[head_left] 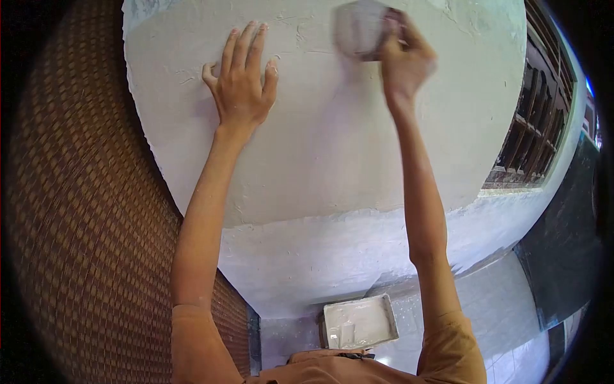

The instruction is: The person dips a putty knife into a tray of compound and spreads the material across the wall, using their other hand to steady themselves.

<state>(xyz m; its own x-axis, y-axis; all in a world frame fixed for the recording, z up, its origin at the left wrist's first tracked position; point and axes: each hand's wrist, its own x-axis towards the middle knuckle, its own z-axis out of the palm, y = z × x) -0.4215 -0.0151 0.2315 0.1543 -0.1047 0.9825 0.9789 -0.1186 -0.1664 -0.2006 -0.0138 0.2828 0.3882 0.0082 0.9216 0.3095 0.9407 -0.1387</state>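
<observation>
My left hand point(242, 80) rests against the plastered wall point(288, 166), its fingers spread and pointing up, with nothing in it. Higher and to the right, my right hand point(407, 61) is closed round the dark handle edge of a flat scraper point(359, 29). The scraper's pale, plaster-coated face is blurred by motion and lies at or close to the wall; whether it touches cannot be made out. Fresh grey-beige plaster covers the wall's upper part, and a whiter band runs below it.
A rectangular tray point(391, 317) with pale wet plaster is on the floor below. Woven brown matting point(83, 211) borders the wall on the left. At the right are a barred window point(534, 121) and a dark panel point(563, 237).
</observation>
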